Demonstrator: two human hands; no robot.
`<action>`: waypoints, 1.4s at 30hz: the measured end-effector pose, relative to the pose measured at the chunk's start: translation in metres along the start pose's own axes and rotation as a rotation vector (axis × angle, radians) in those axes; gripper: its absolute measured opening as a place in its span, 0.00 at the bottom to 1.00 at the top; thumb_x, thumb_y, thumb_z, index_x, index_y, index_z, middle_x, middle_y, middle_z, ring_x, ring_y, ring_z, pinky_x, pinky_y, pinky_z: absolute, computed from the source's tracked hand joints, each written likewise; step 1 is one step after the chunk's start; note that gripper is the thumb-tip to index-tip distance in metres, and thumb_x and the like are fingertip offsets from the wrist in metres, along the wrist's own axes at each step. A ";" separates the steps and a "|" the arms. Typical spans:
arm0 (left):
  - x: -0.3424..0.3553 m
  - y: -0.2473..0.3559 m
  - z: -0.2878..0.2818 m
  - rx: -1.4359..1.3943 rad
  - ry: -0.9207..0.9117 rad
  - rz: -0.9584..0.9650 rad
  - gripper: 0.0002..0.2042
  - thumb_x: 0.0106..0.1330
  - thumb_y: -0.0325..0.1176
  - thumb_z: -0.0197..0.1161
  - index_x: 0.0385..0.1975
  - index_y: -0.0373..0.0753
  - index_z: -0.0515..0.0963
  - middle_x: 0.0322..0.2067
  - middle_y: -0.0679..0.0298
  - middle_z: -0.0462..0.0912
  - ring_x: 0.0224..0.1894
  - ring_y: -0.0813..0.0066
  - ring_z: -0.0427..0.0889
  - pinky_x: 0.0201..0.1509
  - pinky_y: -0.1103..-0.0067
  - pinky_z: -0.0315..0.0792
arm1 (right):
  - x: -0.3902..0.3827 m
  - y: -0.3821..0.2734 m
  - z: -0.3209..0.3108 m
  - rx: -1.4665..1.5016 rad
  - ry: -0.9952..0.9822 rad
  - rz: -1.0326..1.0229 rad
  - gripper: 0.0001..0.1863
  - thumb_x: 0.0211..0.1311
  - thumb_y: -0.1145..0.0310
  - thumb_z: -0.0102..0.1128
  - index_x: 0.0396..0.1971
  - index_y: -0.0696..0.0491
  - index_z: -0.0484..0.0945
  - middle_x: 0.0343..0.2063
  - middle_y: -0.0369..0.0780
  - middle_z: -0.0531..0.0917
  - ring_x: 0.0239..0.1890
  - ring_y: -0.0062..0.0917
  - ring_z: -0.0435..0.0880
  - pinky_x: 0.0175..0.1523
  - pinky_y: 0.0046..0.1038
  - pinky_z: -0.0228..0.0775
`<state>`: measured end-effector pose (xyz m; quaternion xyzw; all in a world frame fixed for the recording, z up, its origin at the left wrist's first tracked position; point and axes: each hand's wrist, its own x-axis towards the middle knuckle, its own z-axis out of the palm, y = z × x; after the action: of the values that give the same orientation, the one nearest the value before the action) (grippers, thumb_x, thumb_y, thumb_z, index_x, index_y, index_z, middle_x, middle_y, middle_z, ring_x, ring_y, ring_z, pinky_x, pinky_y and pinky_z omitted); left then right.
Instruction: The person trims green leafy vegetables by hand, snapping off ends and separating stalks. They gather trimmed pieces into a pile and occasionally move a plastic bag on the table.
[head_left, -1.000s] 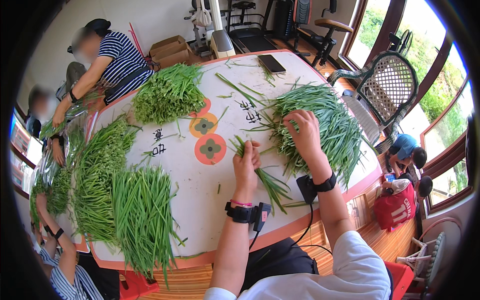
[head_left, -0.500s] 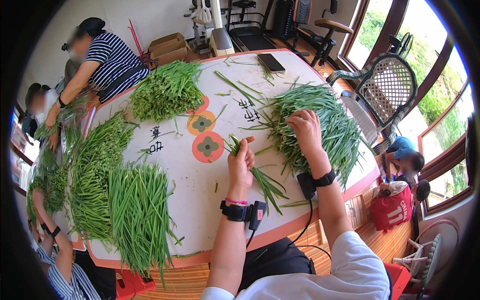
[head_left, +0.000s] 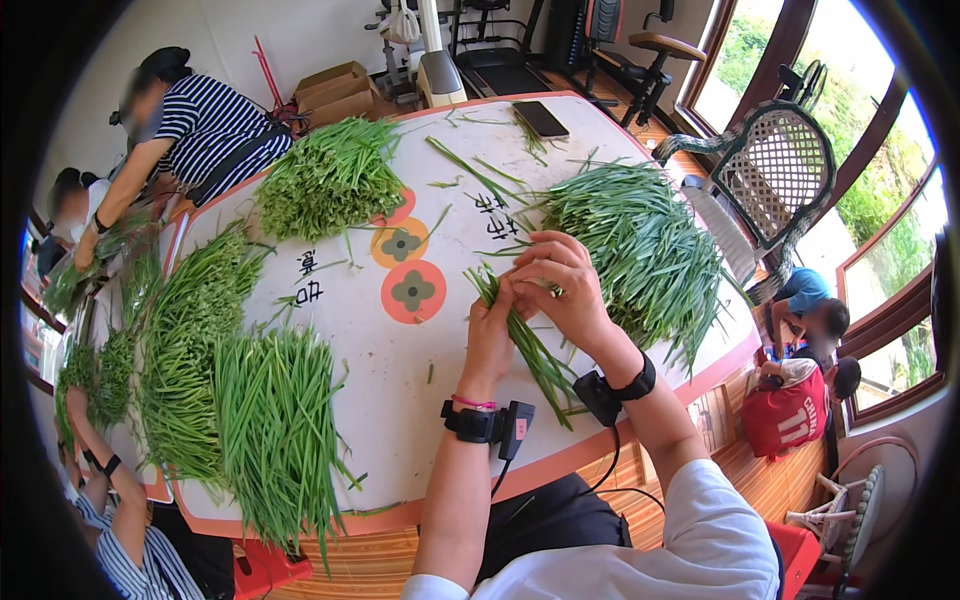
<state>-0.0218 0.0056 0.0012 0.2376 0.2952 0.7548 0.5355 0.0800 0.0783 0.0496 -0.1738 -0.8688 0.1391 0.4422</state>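
Note:
A small bunch of garlic chives (head_left: 530, 355) is in my left hand (head_left: 490, 335), its fingers wrapped round the stalks near the top. The leafy ends slant down to the right above the table. Beside it, my right hand (head_left: 565, 285) is closed in a pinch, its fingertips meeting the bunch at my left thumb. What lies exactly between those fingertips is partly hidden. To the right spreads a large loose pile of garlic chives (head_left: 640, 250), just past my right hand.
Left on the table (head_left: 385, 400) lie a green heap (head_left: 278, 430), a stalky heap (head_left: 190, 350) and a budded heap (head_left: 330, 180). A phone (head_left: 541, 119) rests at the far edge. A person in stripes (head_left: 215, 130) works at the left. A lattice-backed chair (head_left: 775, 170) stands right.
My right hand has moved left and down from the pile to meet my left hand at the bunch. The bunch now hangs more steeply, and the striped worker's arm has shifted.

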 end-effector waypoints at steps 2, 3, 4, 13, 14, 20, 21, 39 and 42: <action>0.001 -0.007 -0.006 0.044 -0.011 -0.008 0.18 0.72 0.43 0.49 0.45 0.33 0.74 0.26 0.73 0.69 0.26 0.84 0.68 0.35 0.83 0.72 | 0.000 0.009 -0.004 -0.036 0.006 0.020 0.08 0.47 0.74 0.66 0.31 0.52 0.83 0.39 0.36 0.82 0.52 0.33 0.75 0.57 0.36 0.64; 0.000 -0.005 -0.006 0.061 0.006 -0.012 0.18 0.72 0.43 0.49 0.45 0.33 0.75 0.24 0.75 0.66 0.24 0.86 0.64 0.30 0.85 0.68 | 0.000 0.019 -0.006 -0.068 0.023 0.036 0.08 0.48 0.74 0.65 0.32 0.52 0.82 0.40 0.37 0.82 0.52 0.34 0.74 0.57 0.36 0.63; 0.000 0.000 -0.007 0.078 0.023 -0.016 0.18 0.72 0.43 0.50 0.45 0.34 0.76 0.21 0.76 0.62 0.22 0.88 0.60 0.26 0.87 0.63 | 0.001 0.026 -0.008 -0.100 0.040 0.051 0.08 0.49 0.74 0.64 0.33 0.51 0.82 0.40 0.37 0.81 0.53 0.34 0.74 0.57 0.36 0.63; 0.001 0.005 -0.011 0.055 0.142 -0.059 0.17 0.67 0.44 0.58 0.42 0.33 0.77 0.16 0.80 0.55 0.16 0.92 0.49 0.18 0.87 0.43 | -0.020 0.074 -0.006 -0.670 -0.248 0.227 0.12 0.58 0.74 0.55 0.41 0.47 0.79 0.48 0.32 0.78 0.65 0.35 0.61 0.71 0.48 0.36; 0.001 0.005 -0.011 0.052 0.142 -0.059 0.17 0.67 0.44 0.58 0.42 0.33 0.77 0.16 0.80 0.55 0.16 0.92 0.49 0.18 0.87 0.42 | -0.018 0.073 -0.006 -0.691 -0.234 0.231 0.12 0.57 0.74 0.55 0.41 0.47 0.80 0.48 0.32 0.78 0.66 0.35 0.60 0.71 0.49 0.35; 0.002 0.004 -0.013 0.042 0.138 -0.067 0.17 0.68 0.43 0.58 0.42 0.33 0.77 0.16 0.80 0.55 0.16 0.92 0.49 0.18 0.87 0.42 | -0.014 0.077 -0.002 -0.708 -0.248 0.240 0.09 0.52 0.74 0.58 0.34 0.47 0.81 0.42 0.33 0.79 0.63 0.34 0.64 0.71 0.46 0.38; 0.001 0.004 -0.013 0.043 0.139 -0.067 0.17 0.68 0.43 0.58 0.42 0.33 0.77 0.16 0.80 0.55 0.16 0.92 0.49 0.18 0.87 0.42 | -0.014 0.077 -0.002 -0.695 -0.237 0.249 0.08 0.52 0.74 0.58 0.33 0.47 0.81 0.42 0.33 0.79 0.63 0.34 0.64 0.71 0.46 0.38; 0.003 -0.002 -0.019 -0.002 0.090 0.010 0.16 0.70 0.42 0.54 0.41 0.33 0.76 0.21 0.74 0.67 0.22 0.87 0.63 0.24 0.87 0.59 | 0.002 0.028 -0.012 -0.334 0.102 0.100 0.04 0.51 0.73 0.61 0.29 0.52 0.77 0.33 0.38 0.77 0.42 0.35 0.73 0.52 0.36 0.61; 0.006 -0.009 -0.006 0.106 0.152 0.220 0.15 0.72 0.40 0.51 0.41 0.32 0.76 0.31 0.68 0.77 0.33 0.82 0.74 0.37 0.84 0.68 | -0.003 -0.001 0.001 -0.128 0.024 0.071 0.05 0.49 0.72 0.64 0.28 0.51 0.78 0.28 0.36 0.79 0.41 0.32 0.75 0.55 0.37 0.59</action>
<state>-0.0219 0.0121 -0.0095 0.2388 0.3466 0.8081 0.4121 0.0804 0.0758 0.0475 -0.2340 -0.8639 0.0965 0.4354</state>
